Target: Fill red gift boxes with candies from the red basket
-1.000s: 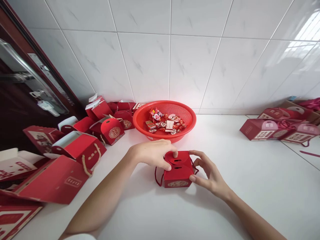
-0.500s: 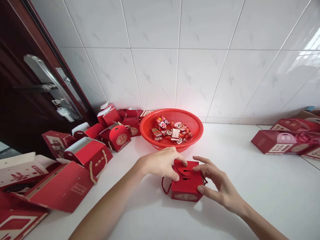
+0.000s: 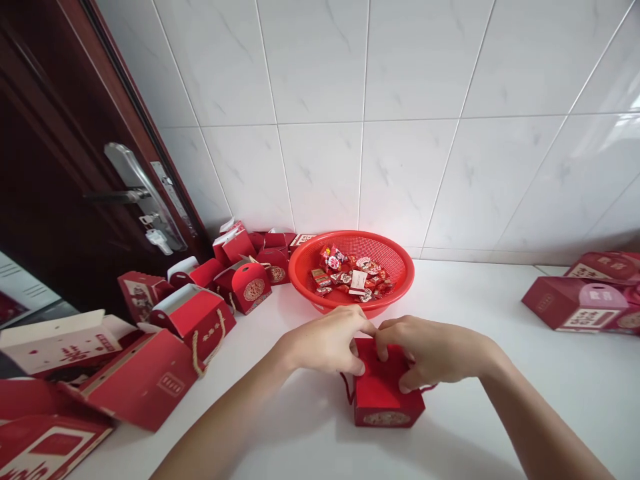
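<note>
A small red gift box (image 3: 389,405) with a gold emblem on its front stands upright on the white countertop (image 3: 295,427). Dark red cord handles hang at its two sides. Over the left part of its top, my left hand (image 3: 330,343) has its thumb and curled fingers against the box. My right hand (image 3: 425,350) bends over the right part of the top, thumb and fingers pressed on it. The hands nearly touch at the far edge, and the fingers hide much of the lid. Just behind them is a red plastic basket (image 3: 373,308) of wrapped candies (image 3: 350,273).
Several red gift boxes, some with lids raised, crowd the left side, among them one with a rope handle (image 3: 193,320). More dark red boxes (image 3: 575,303) lie at the right. A tiled wall (image 3: 410,173) rises behind, and a dark door (image 3: 55,167) stands at left.
My right hand has swung in over the box top, close to my left hand. The slots seen in the top no longer show. The whole view has shifted slightly.
</note>
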A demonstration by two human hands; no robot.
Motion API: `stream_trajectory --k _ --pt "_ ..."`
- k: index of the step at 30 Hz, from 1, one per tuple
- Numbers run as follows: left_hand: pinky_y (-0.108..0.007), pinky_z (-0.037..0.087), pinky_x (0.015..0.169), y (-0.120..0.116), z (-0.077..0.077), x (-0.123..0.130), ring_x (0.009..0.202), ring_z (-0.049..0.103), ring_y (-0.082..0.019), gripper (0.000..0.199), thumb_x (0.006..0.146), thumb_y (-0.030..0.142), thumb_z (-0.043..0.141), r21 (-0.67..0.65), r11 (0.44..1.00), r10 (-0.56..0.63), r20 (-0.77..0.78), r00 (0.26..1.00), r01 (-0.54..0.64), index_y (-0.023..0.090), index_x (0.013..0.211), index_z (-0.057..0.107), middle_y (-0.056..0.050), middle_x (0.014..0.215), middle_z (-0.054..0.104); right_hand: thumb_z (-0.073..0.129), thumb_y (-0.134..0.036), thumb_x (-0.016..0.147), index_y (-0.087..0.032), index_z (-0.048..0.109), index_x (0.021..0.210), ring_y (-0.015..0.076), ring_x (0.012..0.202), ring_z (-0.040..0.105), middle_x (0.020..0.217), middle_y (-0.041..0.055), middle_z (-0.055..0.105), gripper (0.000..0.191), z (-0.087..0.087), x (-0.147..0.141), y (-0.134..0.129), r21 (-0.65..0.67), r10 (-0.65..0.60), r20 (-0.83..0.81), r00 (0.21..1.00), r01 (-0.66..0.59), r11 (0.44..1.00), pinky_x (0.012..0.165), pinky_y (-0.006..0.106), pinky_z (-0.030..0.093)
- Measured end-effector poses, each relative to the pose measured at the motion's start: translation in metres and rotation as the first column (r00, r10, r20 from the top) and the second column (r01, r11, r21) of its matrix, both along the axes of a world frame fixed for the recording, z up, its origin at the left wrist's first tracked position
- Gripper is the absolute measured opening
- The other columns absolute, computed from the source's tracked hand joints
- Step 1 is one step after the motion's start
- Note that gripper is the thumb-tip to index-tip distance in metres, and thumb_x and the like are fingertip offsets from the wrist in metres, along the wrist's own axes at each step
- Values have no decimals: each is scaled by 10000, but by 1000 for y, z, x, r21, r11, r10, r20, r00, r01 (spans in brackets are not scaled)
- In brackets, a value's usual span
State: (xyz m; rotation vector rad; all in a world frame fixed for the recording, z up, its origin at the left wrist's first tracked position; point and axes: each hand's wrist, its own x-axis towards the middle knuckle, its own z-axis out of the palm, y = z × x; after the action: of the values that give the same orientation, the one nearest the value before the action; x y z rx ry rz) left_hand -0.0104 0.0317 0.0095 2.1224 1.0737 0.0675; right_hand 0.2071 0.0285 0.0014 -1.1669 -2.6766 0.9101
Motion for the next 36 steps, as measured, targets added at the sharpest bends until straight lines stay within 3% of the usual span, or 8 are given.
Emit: stream_trajectory --k 5,8,11,16,20,25,30,36 --pt "-266 537 614 4 4 -7 840 728 -203 510 735 219 690 -59 994 96 151 984 -88 224 1244 707 -109 1324 593 732 -76 651 -230 718 858 133 633 576 908 29 672 258 -5 2 -4 19 15 -43 999 -14 1000 418 189 348" --pt "-255 515 595 10 12 -17 736 711 -188 468 758 259 747 -184 981 105 211 972 -66 204 1221 700 -53 945 731 703 -91 695 -225 709 859 129 651 575 962 34 682 212 -5 6 -7 -16 10 -69 998 -11 1000 458 194 384" --pt "-283 537 667 14 19 -29 691 698 -177 471 771 279 796 -320 947 136 365 921 -13 195 1220 682 8 695 696 698 -90 725 -213 695 855 120 668 557 1000 32 672 179 -3 7 -7 -67 12 -30 999 -14 998 483 198 393" --pt "-372 575 841 12 23 -27 972 730 -243 305 778 234 796 -311 950 173 602 780 29 186 1073 736 -91 1107 724 694 -59 724 -211 709 859 102 628 530 981 26 670 204 2 12 -4 -41 42 -31 999 -43 998 489 206 385" --pt "-410 579 890 11 13 -8 934 726 -234 208 824 227 752 -278 958 135 645 752 66 169 1023 746 -103 1070 734 685 -92 745 -233 731 1011 120 645 577 983 23 695 305 11 23 1 -59 -22 -210 977 10 998 525 233 431" --pt "-443 588 927 6 4 11 1068 691 -271 156 820 208 750 -286 958 199 738 645 33 168 971 750 -112 1159 711 751 -232 779 -209 697 1125 159 649 642 750 -11 664 351 21 36 10 -327 -295 -486 823 143 934 553 270 480" --pt "-506 541 1020 2 -1 21 1169 651 -304 126 807 200 763 -298 954 263 791 552 -26 176 931 750 -91 1140 719 815 -217 723 -190 697 1056 172 826 710 1195 78 684 355 23 35 11 -457 -449 -695 562 137 879 795 378 603" --pt "-549 500 1063 1 -4 26 1306 567 -352 222 759 198 765 -362 932 301 807 507 23 195 979 738 -102 1232 703 774 -281 796 -184 691 1075 185 927 692 1206 82 678 307 28 36 4 -423 -464 -709 531 205 883 839 380 606"
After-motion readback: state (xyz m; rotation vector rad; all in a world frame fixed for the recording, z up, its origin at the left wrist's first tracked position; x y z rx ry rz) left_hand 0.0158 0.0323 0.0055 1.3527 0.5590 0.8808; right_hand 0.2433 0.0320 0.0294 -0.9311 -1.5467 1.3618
